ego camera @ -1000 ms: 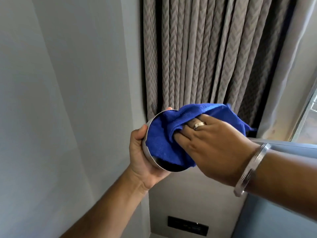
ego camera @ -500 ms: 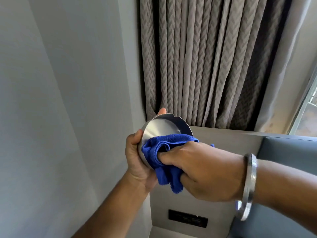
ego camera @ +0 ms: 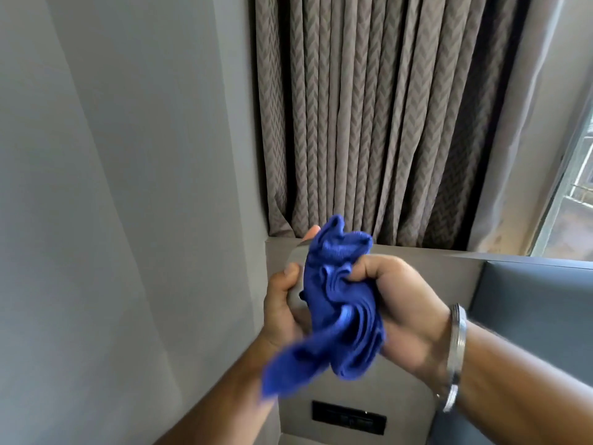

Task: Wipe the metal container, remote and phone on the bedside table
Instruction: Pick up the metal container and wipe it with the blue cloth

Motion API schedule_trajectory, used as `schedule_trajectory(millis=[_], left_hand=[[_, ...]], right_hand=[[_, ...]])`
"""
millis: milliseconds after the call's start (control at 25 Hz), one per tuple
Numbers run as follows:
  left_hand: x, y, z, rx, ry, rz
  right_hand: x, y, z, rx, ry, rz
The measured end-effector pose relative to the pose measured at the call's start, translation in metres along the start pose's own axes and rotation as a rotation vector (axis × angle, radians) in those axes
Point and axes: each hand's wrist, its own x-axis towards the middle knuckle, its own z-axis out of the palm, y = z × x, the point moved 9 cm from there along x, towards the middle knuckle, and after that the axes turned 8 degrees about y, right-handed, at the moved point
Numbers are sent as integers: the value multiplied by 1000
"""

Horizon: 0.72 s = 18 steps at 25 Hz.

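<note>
**Cloth bunched over the metal container, held up in front of the curtain**

We hold the metal container [ego camera: 296, 301] in our left hand [ego camera: 282, 311], raised in the air just below the bottom edge of the curtain [ego camera: 378, 123]. Our thumb curls over its near edge and one fingertip shows above its top rim; only a narrow grey strip of the container is visible, so we cannot tell which way it faces.

Our right hand [ego camera: 407, 311] is clenched tight round a blue cloth [ego camera: 340, 303], which is crumpled against the container and covers most of it. One corner of the cloth sticks up towards the curtain, and a blurred tail hangs down over our left wrist. A metal bangle [ego camera: 457, 354] sits on our right wrist.

Below the curtain and behind our hands stands a grey panel [ego camera: 417, 261] with a dark switch plate [ego camera: 348, 416] set low in it. A plain wall [ego camera: 112, 187] lies left of the curtain, a window [ego camera: 574, 200] to its right.
</note>
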Motion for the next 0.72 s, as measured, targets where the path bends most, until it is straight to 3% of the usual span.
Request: schedule_trajectory(millis=[40, 120, 160, 280, 360, 480, 600, 720], left_hand=[[2, 12, -4, 37, 64, 42], [12, 29, -12, 83, 32, 140], [14, 33, -23, 10, 2, 54], [5, 56, -22, -71, -211, 56], [0, 54, -10, -116, -304, 29], [-2, 55, -9, -92, -291, 43], [-3, 57, -16, -86, -225, 121], [-3, 49, -2, -35, -249, 126]], right_hand=[[2, -4, -8, 66, 37, -11], [-3, -29, -34, 12, 166, -134], [-9, -43, -44, -28, 210, -208], [-32, -74, -57, -229, 286, -402], [-37, -79, -53, -365, 286, -498], [-39, -69, -30, -557, 165, -603], [-44, -46, 12, -1097, -9, -788], [-25, -7, 26, -2065, 34, -975]])
